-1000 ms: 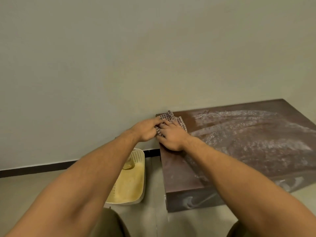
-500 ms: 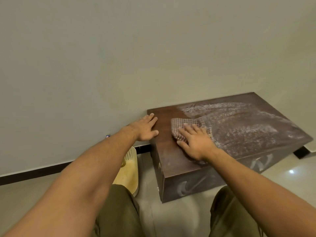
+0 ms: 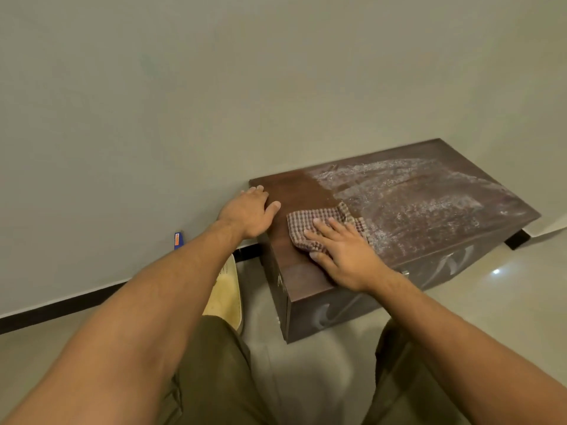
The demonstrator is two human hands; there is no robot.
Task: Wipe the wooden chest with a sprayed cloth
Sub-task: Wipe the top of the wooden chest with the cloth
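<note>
right now my right hand [image 3: 346, 256] lies flat on the cloth [image 3: 319, 220], fingers [image 3: 333, 228] spread a little and stretched out, pressing it onto the top of the chest [image 3: 306, 191] rather than gripping it. the checked cloth sticks out beyond my fingertips and to their left, bunched at its far edge. my left hand [image 3: 248, 211] rests open on the chest's left end, fingers together along the edge nearest the wall [image 3: 214, 102], thumb [image 3: 273, 207] lying on the top and pointing at the cloth; it holds nothing. the chest sits on the floor [image 3: 506, 302] against the wall, its long axis running from my left hand off to the right and away from me. just beyond my right fingertips the top is clean dark wood; to their right it is filmed with whitish streaks. left of my left wrist a yellow basket [image 3: 227, 289] sits on the floor.
</note>
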